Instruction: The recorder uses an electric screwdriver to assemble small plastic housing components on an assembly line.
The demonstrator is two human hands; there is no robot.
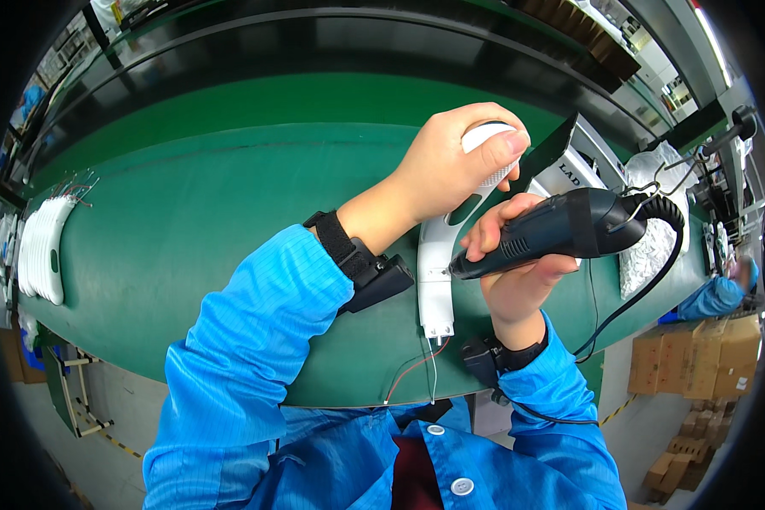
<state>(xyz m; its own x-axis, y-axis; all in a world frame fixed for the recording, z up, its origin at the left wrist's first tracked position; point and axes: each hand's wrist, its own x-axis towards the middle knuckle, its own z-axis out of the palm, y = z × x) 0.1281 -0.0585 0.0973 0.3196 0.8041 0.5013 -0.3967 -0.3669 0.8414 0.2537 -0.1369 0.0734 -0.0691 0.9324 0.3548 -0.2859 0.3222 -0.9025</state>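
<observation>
Evidently at a screw-fastening step, the left hand [433,166] grips the top of a curved white housing [435,297] over the green counter [229,212] while the right hand [523,285] clasps a black electric screwdriver [561,229], the next move likely demanding a square, steady tip.

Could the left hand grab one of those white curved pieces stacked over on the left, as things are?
Probably not: the left hand is closed around another white curved piece, and the stacked pieces lie well off to the left on the green table.
</observation>
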